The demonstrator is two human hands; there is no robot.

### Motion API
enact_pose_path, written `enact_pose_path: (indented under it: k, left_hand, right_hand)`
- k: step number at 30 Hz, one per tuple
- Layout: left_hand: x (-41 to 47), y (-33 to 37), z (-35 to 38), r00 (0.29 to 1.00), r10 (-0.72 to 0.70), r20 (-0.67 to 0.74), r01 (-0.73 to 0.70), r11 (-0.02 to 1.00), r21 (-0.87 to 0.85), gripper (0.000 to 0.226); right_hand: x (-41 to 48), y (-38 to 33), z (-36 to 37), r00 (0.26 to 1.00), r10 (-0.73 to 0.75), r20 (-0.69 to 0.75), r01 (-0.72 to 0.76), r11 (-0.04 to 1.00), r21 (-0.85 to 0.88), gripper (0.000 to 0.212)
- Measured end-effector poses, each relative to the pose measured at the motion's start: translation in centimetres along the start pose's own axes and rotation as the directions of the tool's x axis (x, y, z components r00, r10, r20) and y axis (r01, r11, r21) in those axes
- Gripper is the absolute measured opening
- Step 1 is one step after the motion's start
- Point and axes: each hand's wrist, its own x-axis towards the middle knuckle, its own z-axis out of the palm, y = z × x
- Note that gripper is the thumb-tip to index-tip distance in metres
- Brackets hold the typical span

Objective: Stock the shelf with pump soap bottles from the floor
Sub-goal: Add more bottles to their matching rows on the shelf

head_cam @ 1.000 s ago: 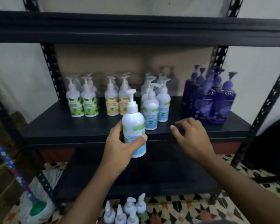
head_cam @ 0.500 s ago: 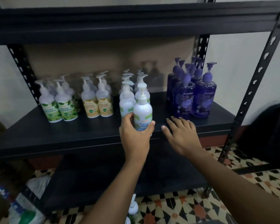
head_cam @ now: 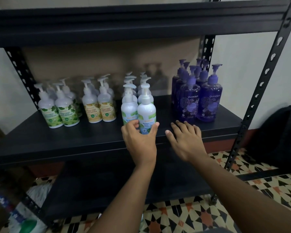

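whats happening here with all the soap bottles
A person is stocking a black metal shelf with pump soap bottles. The left hand is wrapped around a white cool mint hand wash bottle, setting it at the front of the blue-label group. The right hand lies open and empty on the shelf just in front of the purple bottles. Green-label bottles and yellow-label bottles already stand in rows to the left.

- Left hand (head_cam: 140, 142), at frame centre, curled with thumb and fingers apart in a grasp.
- Right hand (head_cam: 186, 140), just right of it, lay palm-down, fingers spread.
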Motion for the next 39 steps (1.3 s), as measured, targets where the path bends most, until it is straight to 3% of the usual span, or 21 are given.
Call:
enact_pose_path:
  k: [10, 17, 25, 31, 34, 37, 39]
  left_hand:
    - [-0.4, -0.9, 1.2, 0.999, 0.029, -0.041, -0.025, 0.996, 0.081, 0.049]
    - [-0.4, -0.2, 2.7, 0.993, -0.028, -0.112, 0.047, 0.984, 0.17, 0.046]
    - [-0.7, -0.3, 2.2, 0.997, -0.014, -0.078, 0.025, 0.989, 0.148, 0.05]
    - [-0.8, -1.9, -4.3, 0.998, 0.043, 0.048, -0.051, 0.98, 0.192, 0.04]
    - [-0.3, -3.8, -9.8, 0.99, 0.055, 0.131, -0.087, 0.963, 0.255, 0.032]
    - [-0.7, -6.2, -15.6, 0.969, -0.033, 0.245, -0.045, 0.95, 0.309, 0.03]
    - [-1.6, -7.9, -19.2, 0.952, -0.128, 0.28, 0.02, 0.933, 0.36, 0.032]
  right_hand:
    - [0.1, 0.0, 0.2, 1.0, 0.014, -0.002, -0.014, 1.0, 0.026, 0.09]
    - [0.1, 0.1, 0.2, 1.0, 0.009, 0.001, -0.009, 0.999, 0.041, 0.089]
    - [0.1, 0.2, 0.2, 1.0, 0.012, 0.008, -0.013, 0.999, 0.042, 0.069]
    - [-0.5, -0.9, -1.2, 0.993, 0.07, 0.09, -0.082, 0.987, 0.137, 0.065]
    - [-2.9, -3.1, -1.4, 0.993, 0.107, 0.05, -0.117, 0.955, 0.271, 0.06]
    - [-5.8, -6.0, -1.1, 0.997, 0.067, -0.03, -0.048, 0.903, 0.427, 0.044]
    - [-7.7, -8.0, -0.6, 1.0, 0.011, 0.002, -0.01, 0.866, 0.501, 0.036]
